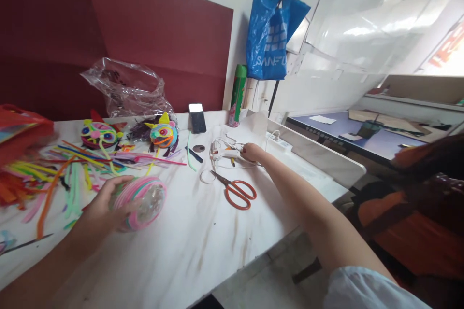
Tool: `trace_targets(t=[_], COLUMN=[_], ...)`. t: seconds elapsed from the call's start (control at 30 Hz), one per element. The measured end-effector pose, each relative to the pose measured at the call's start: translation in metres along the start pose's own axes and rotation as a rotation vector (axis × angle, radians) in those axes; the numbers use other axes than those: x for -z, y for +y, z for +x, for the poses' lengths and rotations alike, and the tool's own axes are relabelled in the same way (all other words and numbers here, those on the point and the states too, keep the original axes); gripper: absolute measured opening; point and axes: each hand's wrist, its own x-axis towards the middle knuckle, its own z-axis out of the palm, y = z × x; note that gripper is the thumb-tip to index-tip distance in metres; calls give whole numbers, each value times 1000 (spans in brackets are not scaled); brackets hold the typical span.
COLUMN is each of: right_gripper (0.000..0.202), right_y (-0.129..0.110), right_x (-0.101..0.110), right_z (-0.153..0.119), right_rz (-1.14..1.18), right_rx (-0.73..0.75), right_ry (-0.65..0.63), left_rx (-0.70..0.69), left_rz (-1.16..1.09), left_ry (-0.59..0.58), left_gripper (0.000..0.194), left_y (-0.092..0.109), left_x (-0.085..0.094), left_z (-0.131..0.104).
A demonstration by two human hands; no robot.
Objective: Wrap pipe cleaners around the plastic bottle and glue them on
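My left hand [115,203] is wrapped around a clear ball [150,202] with pink and teal pipe cleaners coiled round it; its bare, see-through end faces right. Farther back on the table, my right hand [251,152] has its fingers closed on the handle of a white glue gun [226,154], which lies on its side with its cord about it. Between the two hands lie orange-handled scissors [239,194], their blades slightly apart. A white ring [207,176] rests near the blade tips.
Loose pipe cleaners [74,183] cover the table's left side. Behind them stand two decorated animal heads [99,136], a clear plastic bag [134,89] and a phone [197,118]. A green spray can [237,96] stands at the wall. A person in orange [416,236] is at right.
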Motion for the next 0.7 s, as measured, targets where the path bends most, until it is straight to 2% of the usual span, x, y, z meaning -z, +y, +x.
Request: trace_targets(t=[0.1,0.2,0.27,0.43,0.6,0.7], right_gripper=[34,34,34,31,35,40], right_y=[-2,-3,-2,-1,-13,-22], right_x=[1,7,13,27,33,34], right_z=[-2,-1,-1,-7,-20,-22], right_rz=[25,71,118,282,485,616], right_rx=[-35,-82,-109,-154,-83,-35], right_ry=[35,105,172,377,648,734], left_rx=[-5,5,-5,-21,-9,-17], left_rz=[-5,-25,-4,3,-38,-22], left_ry=[43,1,-33,17,-35,-39], left_gripper=[69,70,73,72,73,71], left_y=[-2,-1,1,8,7,6], left_x=[0,1,1,-1,0,1], left_z=[0,-2,-4,-9,-8,-8])
